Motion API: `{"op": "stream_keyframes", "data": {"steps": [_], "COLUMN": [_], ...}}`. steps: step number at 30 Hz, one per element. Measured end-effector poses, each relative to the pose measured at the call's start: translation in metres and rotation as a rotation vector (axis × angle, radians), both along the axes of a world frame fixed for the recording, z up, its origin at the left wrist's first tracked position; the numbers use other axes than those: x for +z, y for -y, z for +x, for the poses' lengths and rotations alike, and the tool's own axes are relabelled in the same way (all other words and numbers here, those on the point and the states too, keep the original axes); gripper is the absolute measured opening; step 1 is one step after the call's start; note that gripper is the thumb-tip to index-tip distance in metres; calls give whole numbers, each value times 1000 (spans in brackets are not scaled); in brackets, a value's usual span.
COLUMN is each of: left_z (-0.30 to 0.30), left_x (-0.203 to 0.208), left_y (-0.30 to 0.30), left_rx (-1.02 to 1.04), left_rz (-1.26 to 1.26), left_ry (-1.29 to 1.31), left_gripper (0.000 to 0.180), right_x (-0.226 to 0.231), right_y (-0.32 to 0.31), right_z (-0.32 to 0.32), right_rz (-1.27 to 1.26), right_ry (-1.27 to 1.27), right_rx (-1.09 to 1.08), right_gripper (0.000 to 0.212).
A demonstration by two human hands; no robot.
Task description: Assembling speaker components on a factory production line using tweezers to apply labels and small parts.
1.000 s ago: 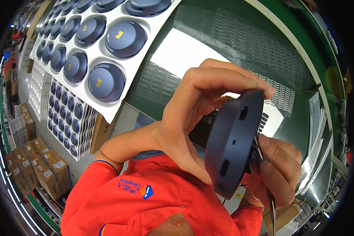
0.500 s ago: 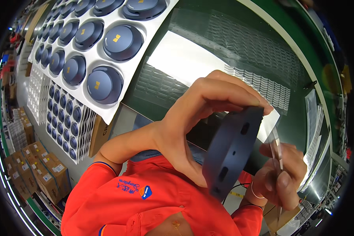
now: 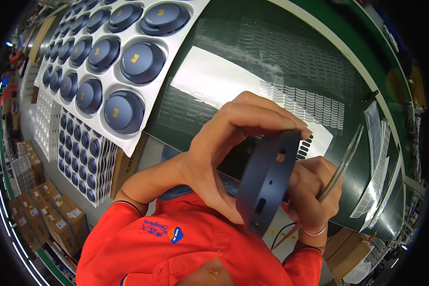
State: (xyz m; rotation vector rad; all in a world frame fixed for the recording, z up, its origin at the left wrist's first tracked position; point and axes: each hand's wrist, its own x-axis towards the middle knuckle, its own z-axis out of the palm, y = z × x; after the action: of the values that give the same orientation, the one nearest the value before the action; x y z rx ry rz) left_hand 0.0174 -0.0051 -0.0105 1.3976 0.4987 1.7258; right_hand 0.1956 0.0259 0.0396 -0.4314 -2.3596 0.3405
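Headphone cup (image 3: 264,183): dark blue, round, on edge, tilted; slots in its side wall face the camera; gripped in left hand (image 3: 214,150). Tweezers (image 3: 342,170): thin, silver, slanting up-right from right hand (image 3: 315,190), away from cup.

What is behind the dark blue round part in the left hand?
Beyond the right edge of the part, I see the right hand holding tweezers, and some of a white sheet. The part covers its own far face and some right fingertips.

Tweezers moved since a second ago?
Yes, up and right: the tweezers now reach past the right end of the white sheet; earlier their upper end stopped short of it.
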Motion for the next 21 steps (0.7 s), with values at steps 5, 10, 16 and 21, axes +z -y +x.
{"op": "stream_keyframes", "data": {"steps": [5, 10, 16, 21], "left_z": [-24, -68, -237, -458], "left_x": [3, 37, 114, 119], "left_y": [15, 62, 102, 116], "left_rx": [-62, 13, 779, 1183], "left_rz": [-34, -110, -182, -344], "left_ry": [-85, -167, -910, -1640], "left_gripper": [102, 102, 87, 78], "right_x": [-6, 3, 8, 12], "right_y": [13, 25, 13, 7], "right_z": [-10, 5, 2, -15], "right_rz": [-563, -748, -482, -520], "right_ry": [-239, -534, -565, -465], "right_rx": [126, 22, -115, -107], "right_gripper": [29, 38, 38, 40]}}
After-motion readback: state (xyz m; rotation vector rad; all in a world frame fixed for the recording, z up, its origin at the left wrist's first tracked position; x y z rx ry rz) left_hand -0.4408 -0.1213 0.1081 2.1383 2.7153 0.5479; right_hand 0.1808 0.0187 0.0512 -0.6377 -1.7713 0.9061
